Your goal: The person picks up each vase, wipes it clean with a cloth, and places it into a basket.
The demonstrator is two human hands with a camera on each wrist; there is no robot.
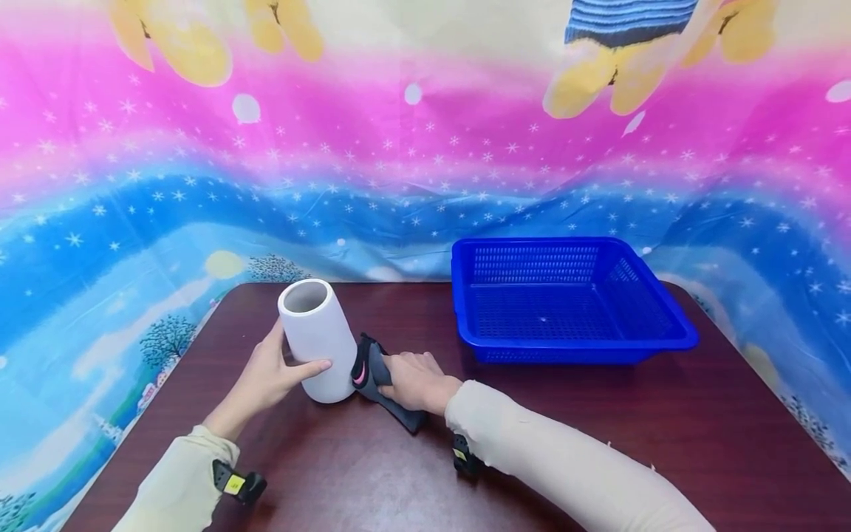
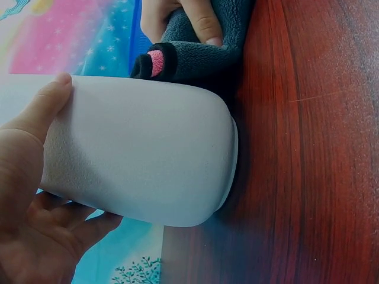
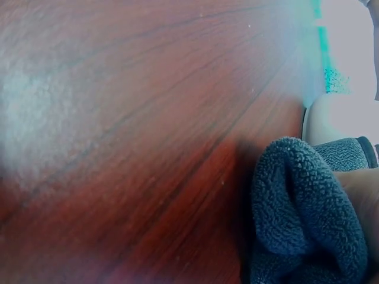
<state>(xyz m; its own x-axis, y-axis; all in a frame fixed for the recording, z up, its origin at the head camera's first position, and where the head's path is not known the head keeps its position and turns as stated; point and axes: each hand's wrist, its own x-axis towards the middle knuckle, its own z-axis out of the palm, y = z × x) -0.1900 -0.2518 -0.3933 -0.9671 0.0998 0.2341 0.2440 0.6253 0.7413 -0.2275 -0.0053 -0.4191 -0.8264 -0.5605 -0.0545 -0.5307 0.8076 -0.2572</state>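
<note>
A white, tapered vase (image 1: 320, 347) with a round open mouth stands slightly tilted on the dark wooden table. My left hand (image 1: 269, 373) grips it from the left side, thumb across the front and fingers behind, as the left wrist view also shows on the vase (image 2: 142, 148). To its right, my right hand (image 1: 415, 380) holds a bunched dark grey cloth (image 1: 399, 414) with black edging and a pink stripe. The folded cloth (image 3: 308, 213) fills the lower right of the right wrist view, close beside the vase's lower side.
A blue perforated plastic basket (image 1: 572, 343) sits at the back right of the table (image 1: 319, 473). Behind the table hangs a colourful printed curtain (image 1: 399, 162) with snowflakes. Black wrist cameras are strapped at both sleeves.
</note>
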